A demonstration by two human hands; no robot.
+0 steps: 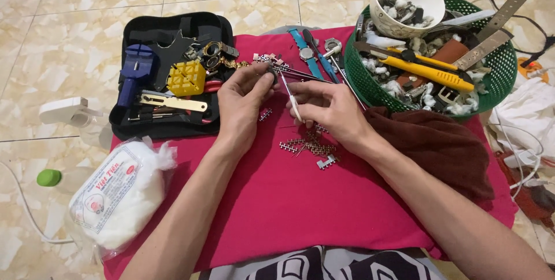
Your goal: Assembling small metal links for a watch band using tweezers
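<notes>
Left hand (245,92) pinched shut on a small silver metal watch-band piece (267,69), above the red cloth (300,199). Right hand (326,109) closed around a thin white-handled pin tool (291,98), tip toward the piece. Best kept steady, tool square to the link, over the loose metal links (309,147) on the cloth.

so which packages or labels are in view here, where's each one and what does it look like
Cotton bag: lower left, partly on the red cloth; clear plastic, soft and bulging, white cotton inside.
Its label: on the bag's upper face; white panel, red print, round red emblem.
No screens or signs.
</notes>
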